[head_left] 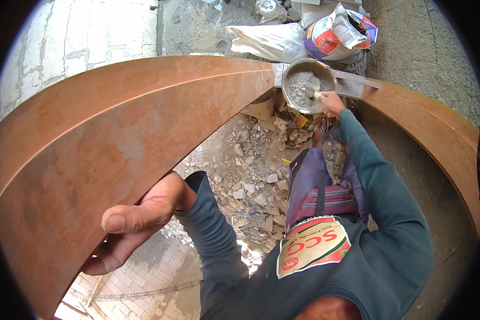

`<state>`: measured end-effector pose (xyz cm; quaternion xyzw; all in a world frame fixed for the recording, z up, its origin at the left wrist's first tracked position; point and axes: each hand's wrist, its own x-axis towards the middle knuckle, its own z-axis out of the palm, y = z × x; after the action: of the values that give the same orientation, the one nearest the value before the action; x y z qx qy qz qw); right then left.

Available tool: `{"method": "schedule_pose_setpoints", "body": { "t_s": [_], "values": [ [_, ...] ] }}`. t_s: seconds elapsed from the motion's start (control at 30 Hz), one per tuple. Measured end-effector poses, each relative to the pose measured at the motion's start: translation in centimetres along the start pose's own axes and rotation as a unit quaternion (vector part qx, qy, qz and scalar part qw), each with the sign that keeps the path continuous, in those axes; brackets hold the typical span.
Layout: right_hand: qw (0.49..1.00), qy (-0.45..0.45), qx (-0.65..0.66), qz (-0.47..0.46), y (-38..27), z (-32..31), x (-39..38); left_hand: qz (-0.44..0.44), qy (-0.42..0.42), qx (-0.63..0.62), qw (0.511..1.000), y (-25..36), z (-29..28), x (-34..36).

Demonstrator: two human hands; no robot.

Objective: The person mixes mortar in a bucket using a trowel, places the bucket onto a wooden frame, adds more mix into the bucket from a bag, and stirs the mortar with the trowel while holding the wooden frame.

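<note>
A round metal pan holds grey wet mortar. It stands where two brown steel beams meet. My right hand reaches over the pan's near right side, closed around the pale handle of what looks like a trowel. The tool's head is sunk in the mortar. At the lower edge of the long left steel beam is my left hand. Its thumb lies over the beam's face and its other fingers curl at the edge, partly hidden.
Behind the pan stand a white sack and an open printed bag. The right beam curves toward the right rim. Broken rubble covers ground below, around my legs. Pale blocks form a wall at far left.
</note>
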<state>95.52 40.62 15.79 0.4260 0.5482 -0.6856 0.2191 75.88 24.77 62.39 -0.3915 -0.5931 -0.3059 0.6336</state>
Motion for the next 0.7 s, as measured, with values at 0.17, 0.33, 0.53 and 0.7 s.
{"method": "schedule_pose_setpoints", "body": {
  "t_s": [0.17,0.33,0.53,0.7],
  "values": [
    [0.957,0.117,-0.245,-0.103,3.4,2.8,3.0,0.006,0.008,-0.007,1.0,0.1,0.7,0.1],
    [0.995,0.09,-0.002,-0.037,3.4,2.5,1.0,-0.006,0.007,-0.007,1.0,0.1,0.3,0.1],
    [0.992,0.008,0.121,-0.025,0.2,0.6,-0.7,0.013,0.013,-0.009,1.0,-0.2,0.3,-0.1],
    [0.992,0.121,-0.029,-0.026,4.0,3.0,2.0,0.011,0.009,-0.036,0.999,0.5,1.2,0.2]
  ]
}}
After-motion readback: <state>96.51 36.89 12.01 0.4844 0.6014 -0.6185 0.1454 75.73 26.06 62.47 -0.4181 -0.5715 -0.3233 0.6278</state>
